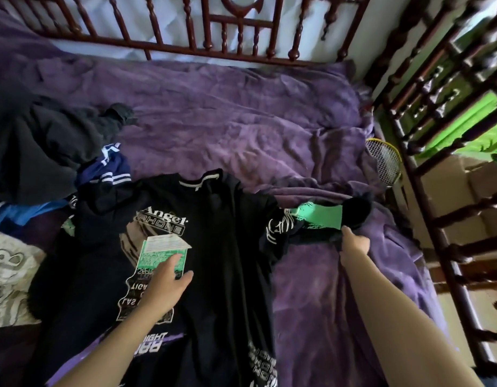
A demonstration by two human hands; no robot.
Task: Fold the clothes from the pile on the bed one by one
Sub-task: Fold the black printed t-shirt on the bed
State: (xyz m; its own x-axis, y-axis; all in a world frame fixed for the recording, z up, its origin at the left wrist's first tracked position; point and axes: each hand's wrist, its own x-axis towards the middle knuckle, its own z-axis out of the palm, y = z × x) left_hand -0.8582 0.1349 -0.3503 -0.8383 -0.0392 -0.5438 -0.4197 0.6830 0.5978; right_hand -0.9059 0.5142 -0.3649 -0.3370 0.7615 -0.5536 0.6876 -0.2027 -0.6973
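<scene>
On the purple bedspread (pixel 241 121) lies the black printed T-shirt (pixel 213 247), left hand (pixel 166 286) pressed flat on its print, right hand (pixel 353 244) pinching 1 sleeve (pixel 320 219). Soft, limp cloth: likely best gripped at hems.

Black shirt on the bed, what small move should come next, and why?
Probably swing the sleeve inward over the shirt: the right hand pinches it stretched outward, while the left hand lies flat on the shirt's front, pinning it.

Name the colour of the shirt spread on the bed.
Black, with white and green print; the shirt shows in the head view.
</scene>
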